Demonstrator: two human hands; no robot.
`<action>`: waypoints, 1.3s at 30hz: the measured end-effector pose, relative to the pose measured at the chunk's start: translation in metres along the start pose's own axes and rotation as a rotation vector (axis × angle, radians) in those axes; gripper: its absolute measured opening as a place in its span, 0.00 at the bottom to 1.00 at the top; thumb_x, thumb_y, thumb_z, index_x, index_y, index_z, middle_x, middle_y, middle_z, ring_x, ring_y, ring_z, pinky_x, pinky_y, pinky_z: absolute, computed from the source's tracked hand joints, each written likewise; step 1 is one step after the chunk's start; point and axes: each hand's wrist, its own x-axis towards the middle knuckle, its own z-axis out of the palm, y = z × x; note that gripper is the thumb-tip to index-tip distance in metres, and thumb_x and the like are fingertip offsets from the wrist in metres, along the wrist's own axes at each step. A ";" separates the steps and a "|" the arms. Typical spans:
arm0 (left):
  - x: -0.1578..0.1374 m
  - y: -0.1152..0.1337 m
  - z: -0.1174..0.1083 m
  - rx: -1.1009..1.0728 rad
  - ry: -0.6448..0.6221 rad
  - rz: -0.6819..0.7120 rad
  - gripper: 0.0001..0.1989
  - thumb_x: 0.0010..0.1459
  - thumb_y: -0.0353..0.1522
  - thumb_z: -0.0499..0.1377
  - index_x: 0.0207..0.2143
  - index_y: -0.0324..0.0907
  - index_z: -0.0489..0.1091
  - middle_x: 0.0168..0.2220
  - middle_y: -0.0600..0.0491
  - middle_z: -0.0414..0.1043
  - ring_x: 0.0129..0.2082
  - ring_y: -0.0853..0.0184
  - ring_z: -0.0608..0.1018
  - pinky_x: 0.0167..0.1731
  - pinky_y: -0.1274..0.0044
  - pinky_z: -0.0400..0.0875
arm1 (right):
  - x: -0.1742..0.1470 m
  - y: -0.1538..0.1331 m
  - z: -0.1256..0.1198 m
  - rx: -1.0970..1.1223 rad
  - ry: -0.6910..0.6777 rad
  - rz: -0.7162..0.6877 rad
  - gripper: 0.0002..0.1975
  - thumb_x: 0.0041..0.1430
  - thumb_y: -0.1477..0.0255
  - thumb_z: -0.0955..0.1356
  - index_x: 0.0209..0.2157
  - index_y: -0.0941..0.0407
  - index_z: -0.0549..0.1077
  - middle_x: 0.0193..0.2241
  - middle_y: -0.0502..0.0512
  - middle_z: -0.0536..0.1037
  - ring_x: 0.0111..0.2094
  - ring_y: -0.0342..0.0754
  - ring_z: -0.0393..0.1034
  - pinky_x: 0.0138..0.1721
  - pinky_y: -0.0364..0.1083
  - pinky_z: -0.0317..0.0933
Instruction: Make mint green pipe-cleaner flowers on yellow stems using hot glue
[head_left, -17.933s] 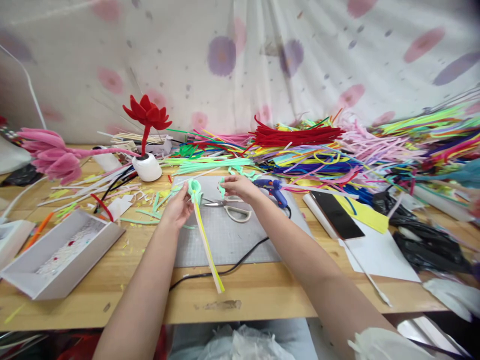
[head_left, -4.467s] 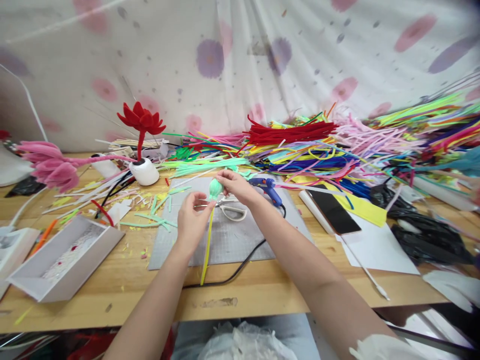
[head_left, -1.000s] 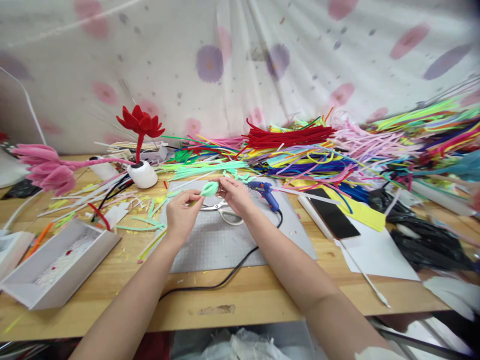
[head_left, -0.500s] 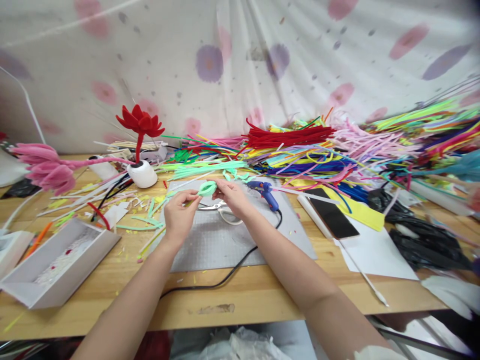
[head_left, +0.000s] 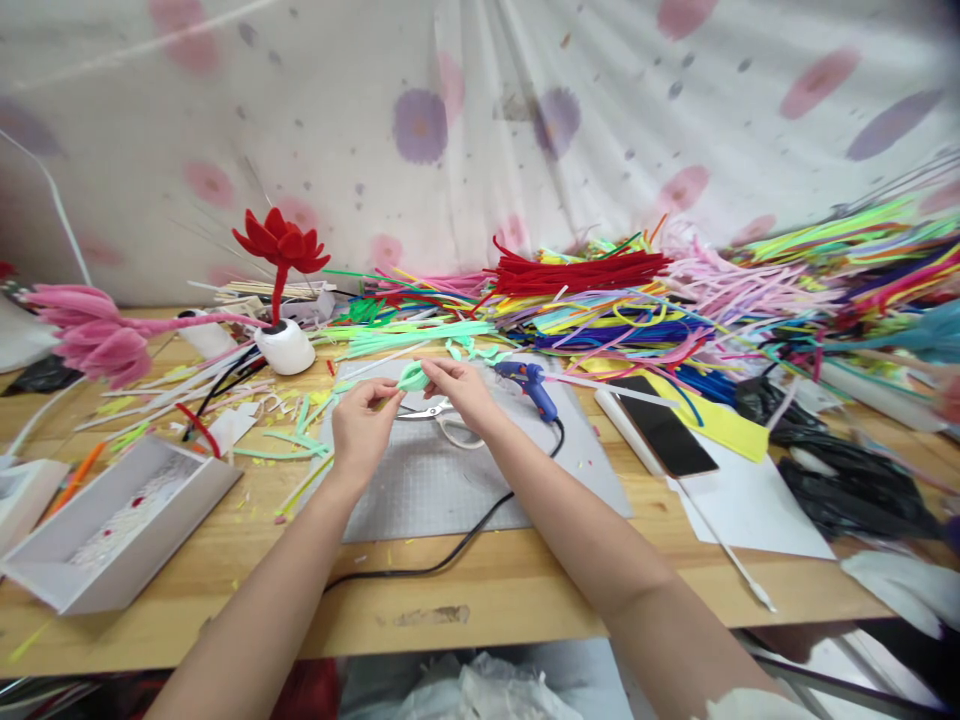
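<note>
Both hands meet over the grey cutting mat (head_left: 420, 490). Between them is a mint-green pipe-cleaner piece (head_left: 412, 376), bent into a looped petal or bud shape. My left hand (head_left: 360, 425) is closed, pinching the lower end, where a thin yellowish stem runs into the fingers. My right hand (head_left: 457, 390) is closed as well, its fingertips on the right side of the green loop. Scissors (head_left: 454, 428) with white handles lie on the mat just beneath the hands. To the right, a blue glue gun (head_left: 529, 385) rests on the mat's far part.
A red pipe-cleaner flower (head_left: 281, 243) stands in a white pot (head_left: 285, 350). Piles of coloured pipe cleaners (head_left: 600, 310) line the back. A white box (head_left: 120, 535) sits at left, a phone (head_left: 664, 425) at right. The glue gun's black cord (head_left: 450, 560) crosses the front.
The right hand's fingers have shifted slightly left over the green loop, covering more of it. The left hand stays nearly in place, and the other things have not moved.
</note>
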 end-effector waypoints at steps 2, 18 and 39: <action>0.002 0.002 0.001 -0.042 -0.019 -0.066 0.06 0.41 0.34 0.62 0.21 0.41 0.71 0.31 0.51 0.75 0.32 0.68 0.75 0.34 0.76 0.68 | 0.002 0.001 0.001 0.010 0.023 0.021 0.19 0.44 0.56 0.68 0.31 0.58 0.74 0.21 0.48 0.68 0.22 0.38 0.61 0.25 0.40 0.62; 0.015 0.010 -0.009 -0.342 -0.317 -0.530 0.14 0.29 0.34 0.68 0.20 0.36 0.70 0.17 0.51 0.71 0.17 0.73 0.68 0.20 0.79 0.60 | 0.005 0.000 -0.009 0.026 0.000 0.003 0.15 0.43 0.60 0.70 0.27 0.58 0.68 0.22 0.45 0.68 0.17 0.35 0.59 0.19 0.38 0.57; 0.012 0.024 -0.007 -0.457 -0.344 -0.672 0.12 0.43 0.28 0.64 0.29 0.38 0.63 0.21 0.56 0.70 0.22 0.69 0.76 0.24 0.79 0.68 | 0.012 0.009 -0.013 0.031 0.055 -0.022 0.16 0.42 0.60 0.69 0.25 0.58 0.67 0.20 0.45 0.69 0.17 0.35 0.59 0.19 0.39 0.60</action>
